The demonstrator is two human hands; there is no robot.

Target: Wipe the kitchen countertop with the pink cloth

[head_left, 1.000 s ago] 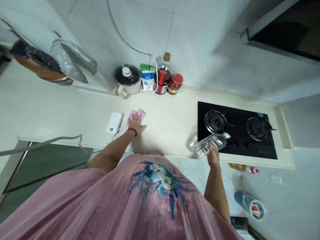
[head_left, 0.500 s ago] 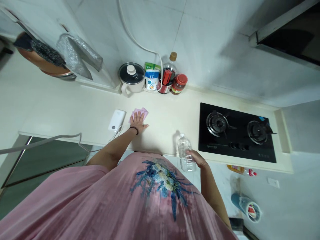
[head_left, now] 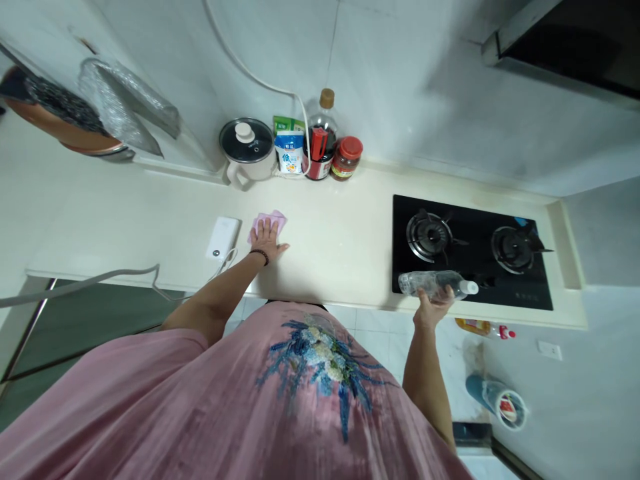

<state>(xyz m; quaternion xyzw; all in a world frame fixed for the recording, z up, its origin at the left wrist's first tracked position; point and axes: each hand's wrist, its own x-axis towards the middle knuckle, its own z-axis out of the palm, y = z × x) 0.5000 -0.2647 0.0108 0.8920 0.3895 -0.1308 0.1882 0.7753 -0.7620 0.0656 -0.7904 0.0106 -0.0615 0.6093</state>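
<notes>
A person's right hand point(head_left: 433, 307) is wrapped around a clear plastic bottle point(head_left: 435, 281), held sideways over the near edge of a black cooktop point(head_left: 467, 230); half a second earlier the bottle was farther left, its white cap point(head_left: 469, 287) toward the wall point(head_left: 400, 120); the shift seemingly puts it well away from the left hand point(head_left: 267, 243), lying flat, fingers slightly parted, on a pink cloth point(head_left: 277, 219) on the table point(head_left: 340, 233); beyond stand a lidded pot point(head_left: 255, 167) and red-capped jar point(head_left: 347, 160).

Surface point(head_left: 330, 267): cream, long, smooth-topped
Wall side: dark-lidded cream pot point(head_left: 257, 172); blue-and-white packet point(head_left: 289, 153); dark red-labelled jar point(head_left: 317, 171); red-lidded glass jar point(head_left: 346, 160)
Middle: white rectangular device point(head_left: 223, 235), cabled; folded pink cloth point(head_left: 277, 219)
Right: glossy black two-burner hob point(head_left: 473, 225)
</notes>
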